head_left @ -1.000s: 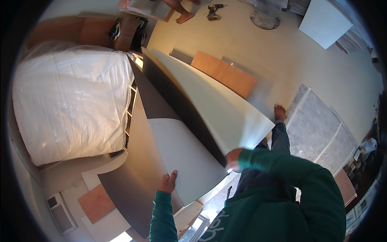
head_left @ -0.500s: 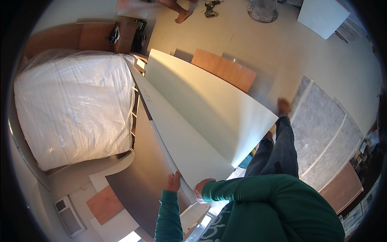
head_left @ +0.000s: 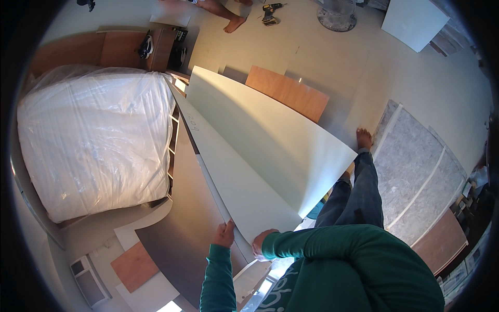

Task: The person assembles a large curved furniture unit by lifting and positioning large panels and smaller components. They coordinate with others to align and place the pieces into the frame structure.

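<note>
Two large thin laminate sheets stand on edge in front of me: a white sheet (head_left: 223, 161) with handwriting near its far end, and a broader pale sheet (head_left: 254, 122) fanned out to its right. My left hand (head_left: 225, 235) is closed on the near left edge of the white sheet, thumb on top. Closed on the curled near edge of the same sheet is my right hand (head_left: 264, 243), its fingertips partly hidden. A dark grey-brown sheet (head_left: 182, 223) leans left of my left hand, bending toward the floor.
A plastic-wrapped mattress (head_left: 99, 140) lies at left. Wooden boards (head_left: 288, 91) rest beyond the sheets. A cordless drill (head_left: 271, 13) lies on the floor near another person's bare foot (head_left: 235, 24). To my right are a grey padded panel (head_left: 416, 166) and a brown board (head_left: 442, 242).
My foot on the right, blurred before, now shows sharply on the floor. The view has shifted slightly, and more of the other person's leg shows. Both hands keep their hold.
</note>
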Demonstrator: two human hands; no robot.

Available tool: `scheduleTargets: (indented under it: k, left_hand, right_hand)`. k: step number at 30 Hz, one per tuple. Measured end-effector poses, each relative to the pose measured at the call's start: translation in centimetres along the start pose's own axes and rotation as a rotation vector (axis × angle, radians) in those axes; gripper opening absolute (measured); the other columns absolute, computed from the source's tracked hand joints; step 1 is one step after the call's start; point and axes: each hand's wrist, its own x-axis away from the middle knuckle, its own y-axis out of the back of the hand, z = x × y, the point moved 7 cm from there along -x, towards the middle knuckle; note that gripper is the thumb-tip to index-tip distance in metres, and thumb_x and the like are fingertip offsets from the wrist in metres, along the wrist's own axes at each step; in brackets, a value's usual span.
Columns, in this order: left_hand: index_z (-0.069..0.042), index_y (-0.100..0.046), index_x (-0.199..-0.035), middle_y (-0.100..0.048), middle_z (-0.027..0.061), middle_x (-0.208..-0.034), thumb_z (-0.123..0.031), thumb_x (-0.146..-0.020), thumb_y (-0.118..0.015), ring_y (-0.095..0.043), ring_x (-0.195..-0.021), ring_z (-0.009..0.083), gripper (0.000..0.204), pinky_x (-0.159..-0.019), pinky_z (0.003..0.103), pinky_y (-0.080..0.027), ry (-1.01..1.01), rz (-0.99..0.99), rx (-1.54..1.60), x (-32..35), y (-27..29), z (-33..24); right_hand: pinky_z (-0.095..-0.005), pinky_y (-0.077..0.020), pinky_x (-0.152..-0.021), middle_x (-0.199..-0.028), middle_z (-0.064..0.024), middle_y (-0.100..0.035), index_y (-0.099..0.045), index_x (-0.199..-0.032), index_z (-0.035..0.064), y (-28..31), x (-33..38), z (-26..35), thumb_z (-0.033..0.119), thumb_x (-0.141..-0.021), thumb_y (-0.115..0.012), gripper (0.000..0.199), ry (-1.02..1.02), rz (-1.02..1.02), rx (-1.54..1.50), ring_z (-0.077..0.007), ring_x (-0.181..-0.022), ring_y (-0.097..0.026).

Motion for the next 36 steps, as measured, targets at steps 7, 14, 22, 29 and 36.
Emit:
scheduleTargets:
  k: [7, 14, 22, 29, 36]
  left_hand:
    - [-0.001, -0.043, -0.059, -0.036, -0.0013, -0.054, -0.036, -0.094, -0.05, -0.035, -0.055, 0.0099, 0.049, -0.051, 0.033, -0.029, -0.019, 0.063, -0.053, -0.7, -0.4, 0.4]
    - [0.0, -0.047, -0.063, -0.039, 0.0014, -0.057, -0.036, -0.092, -0.05, -0.038, -0.059, 0.0114, 0.047, -0.055, 0.032, -0.032, 0.041, 0.094, -0.052, -0.3, -0.6, -2.1]
    - [-0.001, -0.053, -0.075, -0.045, 0.0008, -0.061, -0.04, -0.093, -0.049, -0.042, -0.058, 0.0138, 0.043, -0.057, 0.032, -0.037, 0.095, 0.13, -0.009, 0.0, -0.8, -3.4]
    - [0.0, -0.055, -0.076, -0.047, 0.0005, -0.062, -0.04, -0.093, -0.051, -0.043, -0.058, 0.0137, 0.044, -0.055, 0.032, -0.039, 0.063, 0.121, 0.025, -1.3, -0.6, 0.9]
    - [0.001, -0.063, -0.08, -0.06, 0.0014, -0.07, -0.024, -0.087, -0.064, -0.051, -0.063, 0.0097, 0.026, -0.058, 0.027, -0.042, -0.013, 0.273, 0.187, -1.2, -3.0, -4.3]
  right_hand:
    - [-0.0373, -0.0492, -0.089, -0.116, -0.0021, -0.065, -0.066, -0.112, 0.0165, 0.4, 0.2, 0.1, 0.033, -0.087, -0.052, 0.033, 0.019, 0.005, 0.047, -0.022, -0.109, -0.061]
    - [-0.0397, -0.0503, -0.088, -0.11, -0.0049, -0.067, -0.067, -0.108, 0.0129, 0.6, 0.2, -0.4, 0.035, -0.09, -0.045, 0.035, 0.047, -0.036, 0.008, -0.0248, -0.105, -0.063]
    - [-0.0425, -0.0511, -0.085, -0.111, -0.0051, -0.067, -0.067, -0.109, 0.0137, 0.8, -0.1, -0.2, 0.034, -0.09, -0.046, 0.035, 0.039, 0.027, 0.042, -0.0245, -0.104, -0.063]
    - [-0.0413, -0.0505, -0.087, -0.109, -0.0055, -0.067, -0.067, -0.108, 0.0129, 0.6, -0.8, -0.4, 0.034, -0.09, -0.046, 0.035, 0.037, -0.015, 0.005, -0.0251, -0.102, -0.064]
    - [-0.0424, -0.0432, -0.097, -0.109, -0.0138, -0.065, -0.066, -0.107, 0.0035, 5.0, 3.9, -1.5, 0.066, -0.084, -0.044, 0.07, 0.179, 0.054, -0.056, -0.0317, -0.106, -0.06]
